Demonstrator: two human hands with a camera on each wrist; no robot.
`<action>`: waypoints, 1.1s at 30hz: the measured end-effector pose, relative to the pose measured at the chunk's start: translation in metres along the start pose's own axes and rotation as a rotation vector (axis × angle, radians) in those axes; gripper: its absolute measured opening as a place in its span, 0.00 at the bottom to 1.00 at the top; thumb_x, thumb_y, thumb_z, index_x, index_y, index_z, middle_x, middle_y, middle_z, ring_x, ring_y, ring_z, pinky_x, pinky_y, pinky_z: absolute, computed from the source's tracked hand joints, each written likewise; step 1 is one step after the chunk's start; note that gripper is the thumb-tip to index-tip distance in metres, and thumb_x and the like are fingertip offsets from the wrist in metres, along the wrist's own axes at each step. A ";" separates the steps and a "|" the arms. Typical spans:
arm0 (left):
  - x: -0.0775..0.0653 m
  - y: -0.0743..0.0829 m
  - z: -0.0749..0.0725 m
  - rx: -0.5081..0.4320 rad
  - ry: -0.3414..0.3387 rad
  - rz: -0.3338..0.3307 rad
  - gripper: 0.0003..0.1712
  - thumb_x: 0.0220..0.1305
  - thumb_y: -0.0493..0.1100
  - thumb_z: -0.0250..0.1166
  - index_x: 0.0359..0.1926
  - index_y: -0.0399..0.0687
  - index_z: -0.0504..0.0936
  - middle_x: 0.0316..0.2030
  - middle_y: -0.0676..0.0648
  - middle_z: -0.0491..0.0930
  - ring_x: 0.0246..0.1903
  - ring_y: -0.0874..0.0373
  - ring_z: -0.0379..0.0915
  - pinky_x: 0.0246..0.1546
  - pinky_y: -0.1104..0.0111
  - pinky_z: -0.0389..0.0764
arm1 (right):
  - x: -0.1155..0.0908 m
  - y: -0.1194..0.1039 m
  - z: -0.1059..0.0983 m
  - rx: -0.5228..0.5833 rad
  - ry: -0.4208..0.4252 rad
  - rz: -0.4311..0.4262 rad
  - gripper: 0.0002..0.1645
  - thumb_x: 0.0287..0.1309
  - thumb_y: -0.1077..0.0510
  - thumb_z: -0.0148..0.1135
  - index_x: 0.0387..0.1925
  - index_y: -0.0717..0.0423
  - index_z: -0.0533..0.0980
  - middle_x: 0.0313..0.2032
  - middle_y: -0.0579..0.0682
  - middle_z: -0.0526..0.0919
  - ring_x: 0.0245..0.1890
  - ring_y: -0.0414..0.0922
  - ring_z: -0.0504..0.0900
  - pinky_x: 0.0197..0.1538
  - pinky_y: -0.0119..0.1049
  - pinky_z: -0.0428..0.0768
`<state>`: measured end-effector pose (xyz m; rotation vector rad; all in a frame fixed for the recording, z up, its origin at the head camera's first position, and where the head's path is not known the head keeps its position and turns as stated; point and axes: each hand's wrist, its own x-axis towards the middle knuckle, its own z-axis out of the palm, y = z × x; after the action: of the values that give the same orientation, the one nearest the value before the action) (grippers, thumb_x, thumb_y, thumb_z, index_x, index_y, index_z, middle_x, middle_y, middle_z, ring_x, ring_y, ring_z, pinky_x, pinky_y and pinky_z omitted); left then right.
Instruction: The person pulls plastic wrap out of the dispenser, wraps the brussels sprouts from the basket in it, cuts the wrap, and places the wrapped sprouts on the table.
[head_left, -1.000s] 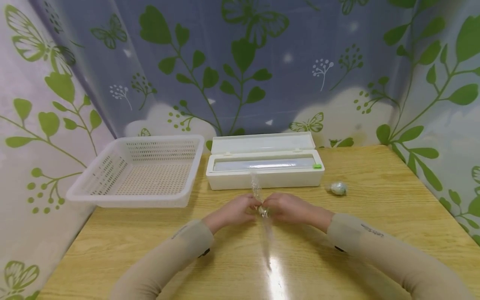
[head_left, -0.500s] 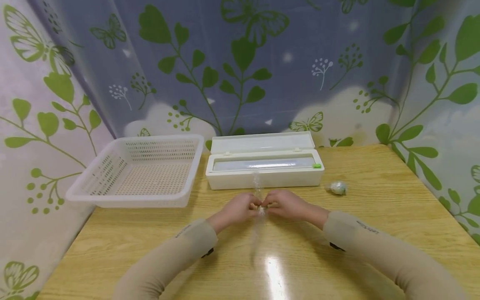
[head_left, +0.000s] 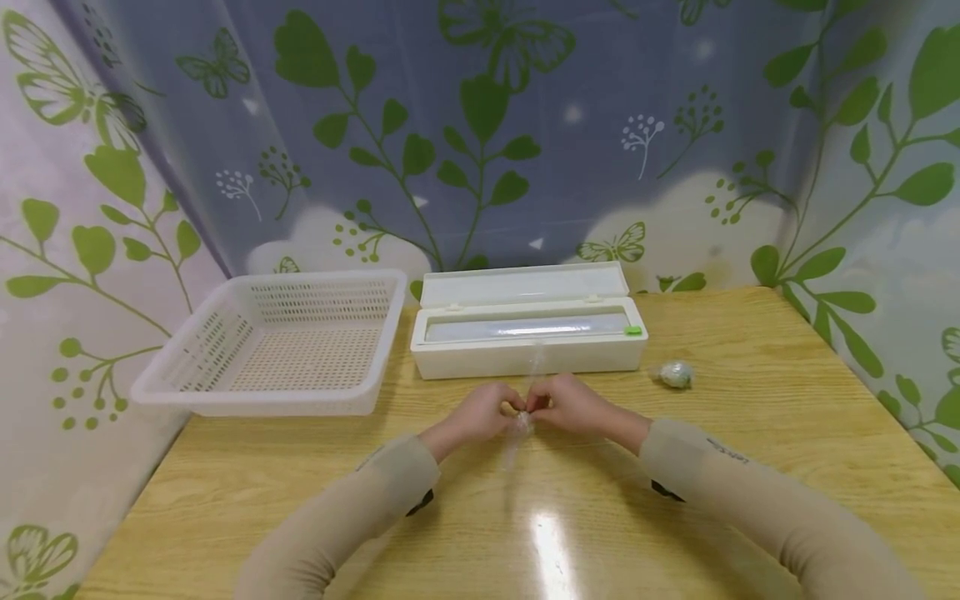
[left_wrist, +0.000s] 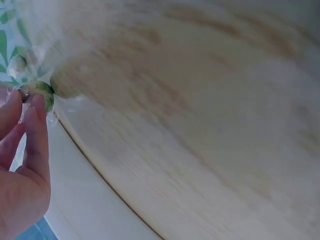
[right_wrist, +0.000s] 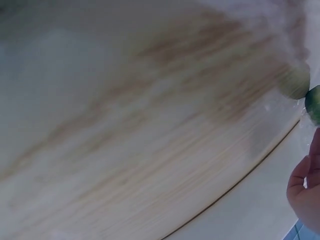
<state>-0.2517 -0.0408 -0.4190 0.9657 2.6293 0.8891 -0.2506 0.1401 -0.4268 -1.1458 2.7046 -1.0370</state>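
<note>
At the middle of the table, both hands meet over a small round green thing in clear plastic wrap (head_left: pixel 523 422). My left hand (head_left: pixel 491 411) pinches it from the left with thumb and fingertips. From the right, my right hand (head_left: pixel 567 405) pinches the wrap at the same spot. Thin ends of film stick out beyond and below the fingers. The left wrist view shows the green thing (left_wrist: pixel 42 94) at the left fingertips; in the right wrist view the green thing (right_wrist: pixel 313 104) sits just above the right fingers, partly cut off by the frame. Its exact kind is unclear.
A long white plastic wrap dispenser (head_left: pixel 528 360) with raised lid and green slider stands just beyond the hands. To the left is a white slotted basket (head_left: pixel 258 406). Another small film-wrapped thing (head_left: pixel 677 374) lies at the right on the wooden table (head_left: pixel 750 467).
The hands stay together, with the right shifting slightly left and up. The film's far end has swung right, and its near end has moved and looks shorter.
</note>
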 end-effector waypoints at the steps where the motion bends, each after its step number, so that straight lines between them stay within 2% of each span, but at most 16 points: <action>1: 0.001 -0.001 0.000 -0.014 -0.006 0.000 0.09 0.50 0.33 0.65 0.36 0.38 0.82 0.35 0.46 0.80 0.38 0.55 0.74 0.34 0.72 0.74 | 0.000 0.000 0.000 0.005 0.003 0.008 0.04 0.46 0.64 0.65 0.25 0.54 0.78 0.24 0.42 0.79 0.26 0.35 0.76 0.30 0.27 0.75; 5: 0.002 -0.003 -0.002 -0.075 -0.047 -0.014 0.13 0.47 0.35 0.68 0.37 0.39 0.82 0.37 0.46 0.79 0.38 0.56 0.73 0.34 0.74 0.74 | -0.001 0.001 0.001 0.009 0.003 0.041 0.05 0.45 0.66 0.65 0.24 0.54 0.78 0.24 0.42 0.79 0.25 0.35 0.76 0.30 0.27 0.75; 9: 0.003 -0.004 -0.003 -0.105 -0.080 -0.048 0.16 0.45 0.40 0.70 0.38 0.41 0.82 0.39 0.49 0.78 0.38 0.59 0.72 0.34 0.74 0.73 | -0.002 0.002 0.001 -0.012 0.010 0.027 0.06 0.43 0.68 0.64 0.22 0.56 0.77 0.23 0.42 0.78 0.24 0.35 0.75 0.29 0.27 0.74; 15: 0.005 -0.003 -0.002 -0.049 -0.046 -0.067 0.09 0.51 0.42 0.66 0.34 0.45 0.83 0.36 0.52 0.79 0.38 0.61 0.70 0.36 0.72 0.71 | -0.006 -0.001 -0.002 0.001 -0.016 0.028 0.06 0.43 0.69 0.64 0.21 0.56 0.77 0.22 0.41 0.77 0.24 0.34 0.75 0.28 0.26 0.74; 18: 0.005 -0.001 -0.001 -0.048 -0.031 -0.103 0.07 0.52 0.43 0.66 0.33 0.47 0.83 0.35 0.53 0.79 0.37 0.61 0.70 0.35 0.72 0.71 | -0.009 -0.003 -0.006 0.009 -0.041 0.034 0.05 0.44 0.68 0.64 0.23 0.56 0.78 0.23 0.41 0.78 0.25 0.35 0.74 0.28 0.27 0.74; 20: 0.005 0.002 0.000 -0.059 -0.024 -0.122 0.06 0.51 0.43 0.66 0.32 0.47 0.83 0.35 0.52 0.79 0.36 0.61 0.72 0.32 0.72 0.72 | -0.011 -0.005 -0.008 -0.022 -0.050 0.014 0.05 0.43 0.66 0.65 0.26 0.55 0.78 0.25 0.41 0.78 0.25 0.36 0.73 0.29 0.28 0.74; 23: 0.005 0.005 0.000 -0.094 -0.020 -0.143 0.06 0.50 0.42 0.67 0.31 0.46 0.82 0.35 0.50 0.79 0.33 0.60 0.75 0.30 0.73 0.74 | -0.013 -0.007 -0.010 -0.133 -0.043 -0.053 0.10 0.41 0.62 0.68 0.30 0.54 0.78 0.29 0.42 0.78 0.30 0.39 0.73 0.33 0.32 0.73; 27: 0.005 0.007 0.000 -0.145 -0.027 -0.140 0.06 0.50 0.39 0.66 0.32 0.43 0.82 0.36 0.48 0.79 0.34 0.57 0.77 0.30 0.74 0.76 | -0.012 -0.010 -0.011 -0.244 -0.016 -0.139 0.14 0.40 0.57 0.70 0.33 0.53 0.78 0.32 0.42 0.77 0.35 0.41 0.72 0.38 0.35 0.72; 30: 0.005 0.006 0.000 -0.158 -0.031 -0.120 0.07 0.50 0.37 0.66 0.33 0.41 0.82 0.35 0.48 0.79 0.35 0.56 0.77 0.30 0.74 0.76 | -0.011 -0.011 -0.011 -0.274 0.000 -0.158 0.12 0.42 0.55 0.69 0.31 0.51 0.78 0.32 0.41 0.78 0.34 0.41 0.71 0.38 0.36 0.71; 33: 0.005 0.005 0.001 -0.166 -0.030 -0.093 0.07 0.50 0.36 0.66 0.33 0.39 0.82 0.33 0.48 0.80 0.34 0.56 0.77 0.30 0.74 0.76 | -0.009 -0.009 -0.010 -0.271 0.007 -0.139 0.09 0.44 0.55 0.68 0.30 0.50 0.79 0.31 0.41 0.79 0.33 0.41 0.72 0.38 0.36 0.71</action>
<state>-0.2532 -0.0341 -0.4167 0.8028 2.5054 1.0422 -0.2406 0.1472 -0.4156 -1.3880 2.8731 -0.7006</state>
